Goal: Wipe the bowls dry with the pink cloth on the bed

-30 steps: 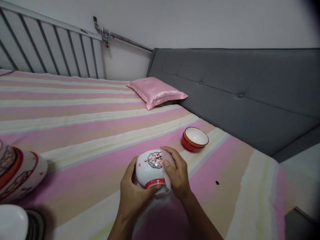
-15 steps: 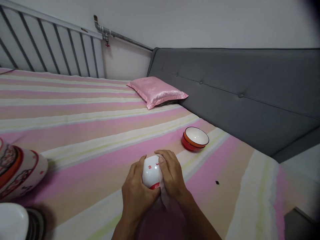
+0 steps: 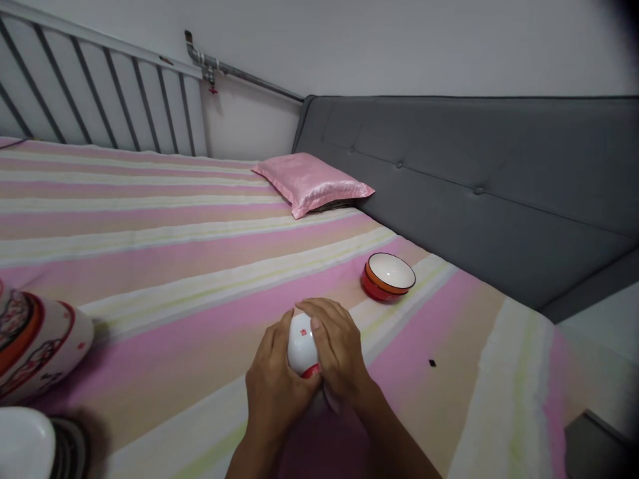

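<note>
A small white bowl with a red foot ring [image 3: 302, 344] is held upside down between both hands over the striped bed sheet [image 3: 174, 266]. My left hand [image 3: 274, 382] is wrapped round its left side. My right hand [image 3: 337, 349] presses a pale pink cloth [image 3: 333, 400] against its right side, fingers curled over the top. Only a narrow strip of the bowl shows between the hands.
A red-and-orange bowl [image 3: 388, 277] stands upright on the sheet, a little beyond the hands to the right. Stacked patterned bowls [image 3: 34, 342] lie at the left edge. A pink pillow [image 3: 312, 183] rests by the grey headboard [image 3: 474, 179].
The bowl has turned in my hands, its flower pattern gone from sight. My right hand with the cloth has slid further over the bowl, covering more of it.
</note>
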The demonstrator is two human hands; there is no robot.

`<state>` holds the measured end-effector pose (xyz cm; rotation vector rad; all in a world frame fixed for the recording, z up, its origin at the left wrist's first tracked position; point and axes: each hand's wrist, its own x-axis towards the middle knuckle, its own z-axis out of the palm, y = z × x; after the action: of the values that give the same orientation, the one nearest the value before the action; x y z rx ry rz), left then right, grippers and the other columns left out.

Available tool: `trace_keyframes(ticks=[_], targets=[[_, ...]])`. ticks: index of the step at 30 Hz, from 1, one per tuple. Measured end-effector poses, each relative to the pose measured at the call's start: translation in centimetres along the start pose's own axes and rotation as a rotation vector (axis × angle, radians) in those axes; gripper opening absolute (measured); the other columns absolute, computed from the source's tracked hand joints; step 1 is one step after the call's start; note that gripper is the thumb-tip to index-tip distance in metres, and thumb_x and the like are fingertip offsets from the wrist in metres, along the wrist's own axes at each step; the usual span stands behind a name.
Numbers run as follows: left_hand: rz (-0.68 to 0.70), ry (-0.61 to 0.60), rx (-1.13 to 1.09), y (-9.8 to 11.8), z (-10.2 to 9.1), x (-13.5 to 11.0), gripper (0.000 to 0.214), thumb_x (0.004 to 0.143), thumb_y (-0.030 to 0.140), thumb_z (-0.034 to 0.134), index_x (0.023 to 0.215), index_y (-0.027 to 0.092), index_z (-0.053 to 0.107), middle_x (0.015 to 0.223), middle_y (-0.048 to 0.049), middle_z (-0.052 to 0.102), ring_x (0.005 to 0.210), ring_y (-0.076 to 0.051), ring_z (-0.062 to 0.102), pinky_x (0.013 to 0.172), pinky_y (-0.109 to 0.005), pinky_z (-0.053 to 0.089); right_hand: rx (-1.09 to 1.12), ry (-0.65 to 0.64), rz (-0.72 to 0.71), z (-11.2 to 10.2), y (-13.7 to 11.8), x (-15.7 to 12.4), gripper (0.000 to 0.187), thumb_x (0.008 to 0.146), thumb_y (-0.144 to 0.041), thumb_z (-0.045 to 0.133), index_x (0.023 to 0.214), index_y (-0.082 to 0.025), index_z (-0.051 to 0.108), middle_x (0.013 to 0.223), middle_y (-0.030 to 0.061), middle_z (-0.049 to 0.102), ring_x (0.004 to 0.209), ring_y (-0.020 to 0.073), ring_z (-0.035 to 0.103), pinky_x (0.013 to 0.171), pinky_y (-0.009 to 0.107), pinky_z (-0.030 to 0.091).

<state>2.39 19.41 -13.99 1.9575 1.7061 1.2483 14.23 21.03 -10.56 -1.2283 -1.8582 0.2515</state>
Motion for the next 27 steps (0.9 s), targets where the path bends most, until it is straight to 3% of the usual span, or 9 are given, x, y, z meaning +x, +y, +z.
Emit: trace_keyframes(ticks=[7, 18, 22, 27], targets=[[-0.082, -0.008, -0.006, -0.1, -0.1, 0.1, 0.075, 0.064, 0.032, 0.067, 0.134, 0.024, 0.042, 0.124, -0.0080, 0.059, 0.109, -0.029, 0.059, 0.081, -0.039, 0.052, 0.261, 0.025, 0.114, 0.2, 1.9, 0.0, 0.043, 0.098, -0.029, 0.025, 0.121, -0.024, 0.061, 0.123, 0.0024, 0.061, 0.117, 0.0174, 0.051, 0.102, 0.034, 0.039], [-0.181, -0.012, -0.018, 0.0, -0.3, 0.4, 0.076, 0.065, 0.042, 0.068, 0.135, 0.024, 0.043, 0.121, -0.0090, 0.059, 0.109, -0.031, 0.058, 0.080, -0.044, 0.052, 0.797, 0.156, 0.388, 3.0, 4.6, -0.7, 0.046, 0.096, -0.042, 0.029, 0.125, -0.023, 0.059, 0.129, 0.0046, 0.059, 0.121, 0.0228, 0.052, 0.102, 0.037, 0.041], [-0.123, 0.006, -0.030, -0.3, -0.4, 0.3, 0.078, 0.065, 0.039, 0.069, 0.136, 0.024, 0.042, 0.124, -0.0091, 0.058, 0.112, -0.030, 0.058, 0.081, -0.042, 0.052, 0.699, 0.148, 0.353, 2.4, 3.9, -0.7, 0.047, 0.097, -0.043, 0.027, 0.126, -0.023, 0.058, 0.130, 0.0045, 0.058, 0.123, 0.0217, 0.051, 0.102, 0.036, 0.041], [-0.047, 0.007, 0.000, -0.4, -0.4, 0.1, 0.080, 0.065, 0.036, 0.068, 0.138, 0.022, 0.039, 0.125, -0.0088, 0.058, 0.109, -0.029, 0.059, 0.081, -0.040, 0.053, 0.302, 0.050, 0.124, 0.6, 1.7, -0.5, 0.046, 0.098, -0.033, 0.022, 0.130, -0.025, 0.054, 0.132, 0.0033, 0.056, 0.124, 0.0192, 0.047, 0.105, 0.038, 0.037]])
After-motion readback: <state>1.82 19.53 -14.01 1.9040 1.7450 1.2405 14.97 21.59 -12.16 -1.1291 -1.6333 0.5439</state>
